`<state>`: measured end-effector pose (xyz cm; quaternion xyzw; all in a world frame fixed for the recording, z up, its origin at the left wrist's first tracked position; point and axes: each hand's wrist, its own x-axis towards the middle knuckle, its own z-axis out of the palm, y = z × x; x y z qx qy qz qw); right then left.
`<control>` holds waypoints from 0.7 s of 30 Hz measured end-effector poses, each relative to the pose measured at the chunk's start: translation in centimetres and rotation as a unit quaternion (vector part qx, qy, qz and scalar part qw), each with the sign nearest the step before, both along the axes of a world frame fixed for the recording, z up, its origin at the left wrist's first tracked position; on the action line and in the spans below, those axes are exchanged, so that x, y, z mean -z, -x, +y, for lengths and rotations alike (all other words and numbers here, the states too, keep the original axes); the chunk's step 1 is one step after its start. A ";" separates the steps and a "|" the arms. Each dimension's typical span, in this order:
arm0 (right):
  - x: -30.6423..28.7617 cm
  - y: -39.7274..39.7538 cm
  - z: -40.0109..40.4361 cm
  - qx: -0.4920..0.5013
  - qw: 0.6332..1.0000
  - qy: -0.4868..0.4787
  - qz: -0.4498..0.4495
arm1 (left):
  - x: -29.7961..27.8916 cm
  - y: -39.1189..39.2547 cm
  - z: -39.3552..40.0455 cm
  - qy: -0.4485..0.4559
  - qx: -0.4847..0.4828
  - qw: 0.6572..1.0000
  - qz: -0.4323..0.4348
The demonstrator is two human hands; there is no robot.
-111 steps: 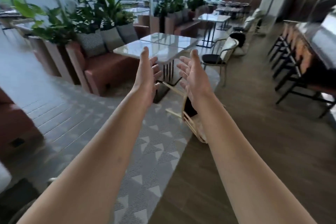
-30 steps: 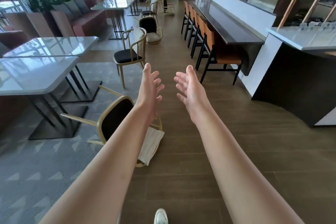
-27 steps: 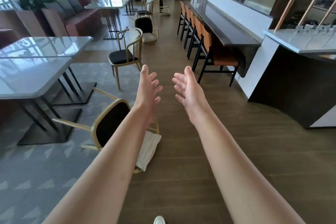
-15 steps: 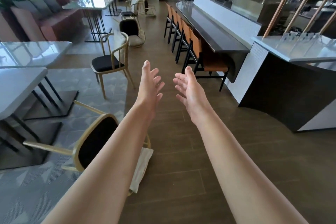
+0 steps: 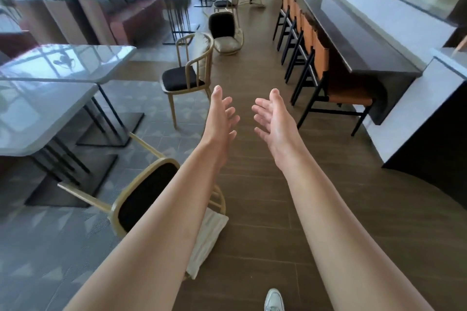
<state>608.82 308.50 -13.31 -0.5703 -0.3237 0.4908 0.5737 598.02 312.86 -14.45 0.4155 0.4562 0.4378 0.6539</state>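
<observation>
Both my arms stretch forward over a wooden floor. My left hand (image 5: 221, 118) is held edge-on with straight fingers and holds nothing. My right hand (image 5: 274, 121) is palm-up with relaxed, spread fingers, also empty. Below my left forearm a wood-framed chair (image 5: 141, 197) with a black seat lies tipped over on the floor, a white cushion (image 5: 207, 242) beside it. Another tipped chair (image 5: 225, 33) lies farther down the aisle.
White marble tables (image 5: 50, 98) stand on the left over grey carpet. An upright chair (image 5: 187, 76) stands ahead left. A row of orange-backed bar stools (image 5: 316, 58) lines a dark bar counter (image 5: 353, 33) on the right. My white shoe (image 5: 274, 300) shows at the bottom.
The view has swung from the tables and planters to the aisle, then shifted slightly back left in the last half second. Both hands stay outstretched and empty.
</observation>
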 end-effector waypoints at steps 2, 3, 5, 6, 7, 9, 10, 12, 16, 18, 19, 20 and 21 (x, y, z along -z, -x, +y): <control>0.4 -1.4 2.7 -0.029 1.000 0.007 0.001 | -0.1 -1.1 1.8 0.001 -0.024 1.000 0.008; 0.6 -1.7 4.0 -0.050 0.999 0.012 0.000 | -0.1 -1.4 2.6 0.002 -0.041 0.999 0.012; 1.1 -1.8 6.4 -0.091 0.996 0.017 -0.005 | 0.3 -1.3 4.0 0.005 -0.081 0.997 0.020; 1.4 -1.5 7.4 -0.112 0.993 0.019 -0.004 | 0.6 -0.9 4.7 0.010 -0.101 0.995 0.024; 1.6 -1.1 8.2 -0.128 0.992 0.022 -0.002 | 0.8 -0.5 5.1 0.016 -0.117 0.993 0.029; 2.1 0.0 9.9 -0.171 0.985 0.028 -0.002 | 1.2 0.7 5.9 0.031 -0.155 0.987 0.035; 2.4 0.7 10.6 -0.191 0.981 0.031 -0.004 | 1.3 1.4 6.3 0.037 -0.176 0.983 0.035; 2.9 2.3 12.1 -0.227 0.973 0.039 -0.007 | 1.7 3.0 7.2 0.049 -0.217 0.974 0.036; 3.7 5.2 14.8 -0.267 0.963 0.039 -0.016 | 2.5 5.8 8.6 0.058 -0.270 0.961 0.029; 4.0 6.9 15.8 -0.283 0.958 0.036 -0.023 | 3.1 7.4 9.2 0.067 -0.288 0.955 0.015; 4.0 7.6 16.2 -0.290 0.956 0.033 -0.028 | 3.4 8.1 9.6 0.072 -0.296 0.952 0.001; 4.1 8.3 16.5 -0.297 0.954 0.031 -0.032 | 3.6 9.0 10.1 0.074 -0.305 0.949 -0.016; 4.2 8.9 16.7 -0.304 0.952 0.029 -0.037 | 3.7 9.8 10.6 0.076 -0.312 0.947 -0.031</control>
